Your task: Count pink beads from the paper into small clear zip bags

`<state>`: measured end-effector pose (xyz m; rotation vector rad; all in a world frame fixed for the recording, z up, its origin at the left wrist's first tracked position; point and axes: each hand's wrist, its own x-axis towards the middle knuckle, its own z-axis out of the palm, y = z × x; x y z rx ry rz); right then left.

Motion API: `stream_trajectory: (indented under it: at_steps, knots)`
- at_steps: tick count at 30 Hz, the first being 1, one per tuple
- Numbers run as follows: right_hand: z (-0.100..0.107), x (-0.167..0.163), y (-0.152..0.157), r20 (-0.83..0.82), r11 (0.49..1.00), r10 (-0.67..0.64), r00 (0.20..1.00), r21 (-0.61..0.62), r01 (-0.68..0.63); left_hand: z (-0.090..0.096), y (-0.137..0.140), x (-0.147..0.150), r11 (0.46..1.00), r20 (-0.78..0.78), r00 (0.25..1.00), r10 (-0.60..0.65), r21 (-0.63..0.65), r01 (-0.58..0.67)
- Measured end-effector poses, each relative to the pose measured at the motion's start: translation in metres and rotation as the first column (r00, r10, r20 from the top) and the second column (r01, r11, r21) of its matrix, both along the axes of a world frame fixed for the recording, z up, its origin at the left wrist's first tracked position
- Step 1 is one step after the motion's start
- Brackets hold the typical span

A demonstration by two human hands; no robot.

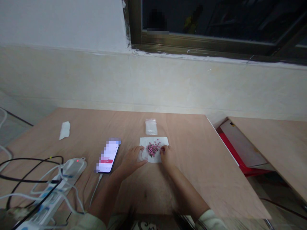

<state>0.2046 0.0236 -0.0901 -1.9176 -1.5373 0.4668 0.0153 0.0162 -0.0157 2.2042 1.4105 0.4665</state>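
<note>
A white sheet of paper (144, 141) lies on the wooden table, bearing a heap of small pink and dark beads (152, 149); a few are scattered toward its upper right. At the sheet's left edge, my left hand (132, 157) has its thumb and fingers around a small clear plastic bag (142, 154). My right hand (167, 156) rests at the right edge, its fingertips pinched together beside the heap; whatever they hold is too small to make out. Just beyond the paper lies a stack of clear zip bags (151, 127).
To the left, a lit phone (108, 156) lies on the table (192, 191), plugged into a white cable. A power strip (72, 167) with tangled cords fills the near left corner. Farther back is a white paper scrap (64, 130). A second table (275, 137) stands right, across a gap.
</note>
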Motion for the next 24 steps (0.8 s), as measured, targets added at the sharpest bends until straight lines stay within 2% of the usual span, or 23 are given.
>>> stream_trajectory:
  at_steps: [4, 8, 11, 13, 14, 16, 19, 21, 24]
  knots:
    - [-0.001, 0.005, 0.001, -0.015, 1.0, -0.004, 1.0, -0.007, 0.004, -0.001, 0.001, 0.0, 1.0, -0.007, 1.0, 0.004, 0.016, -0.004]
    - [0.011, 0.003, -0.002, -0.08, 0.999, -0.012, 0.997, 0.041, 0.016, -0.006, 0.001, 0.002, 0.999, -0.007, 1.0, 0.016, 0.034, -0.016]
    - [0.028, -0.008, -0.008, -0.197, 0.986, 0.13, 0.972, 0.133, -0.105, -0.008, 0.002, 0.004, 0.999, -0.004, 1.0, 0.003, 0.036, -0.003]
    - [0.037, -0.016, -0.012, -0.228, 0.964, 0.235, 0.945, 0.178, -0.197, -0.008, 0.002, 0.007, 0.999, 0.006, 1.0, 0.002, 0.038, -0.002]
    - [0.039, -0.018, -0.014, -0.223, 0.962, 0.243, 0.944, 0.183, -0.204, -0.008, 0.001, 0.007, 0.999, 0.011, 1.0, 0.007, 0.036, -0.008]
    - [0.035, -0.018, -0.016, -0.173, 0.98, 0.152, 0.973, 0.157, -0.125, -0.007, 0.001, 0.008, 0.999, 0.019, 1.0, 0.02, 0.032, -0.021]
    - [0.018, -0.007, -0.018, -0.029, 0.998, -0.019, 0.999, 0.055, 0.02, -0.004, 0.001, 0.007, 0.999, 0.03, 0.999, 0.028, 0.034, -0.029]
    - [0.006, 0.0, -0.018, 0.04, 1.0, -0.025, 0.999, 0.012, 0.025, -0.002, 0.001, 0.005, 0.999, 0.035, 0.999, 0.028, 0.041, -0.03]
    - [0.003, 0.002, -0.018, 0.029, 0.999, 0.008, 1.0, 0.044, -0.009, 0.0, 0.0, 0.004, 0.998, 0.024, 0.999, 0.033, 0.053, -0.034]
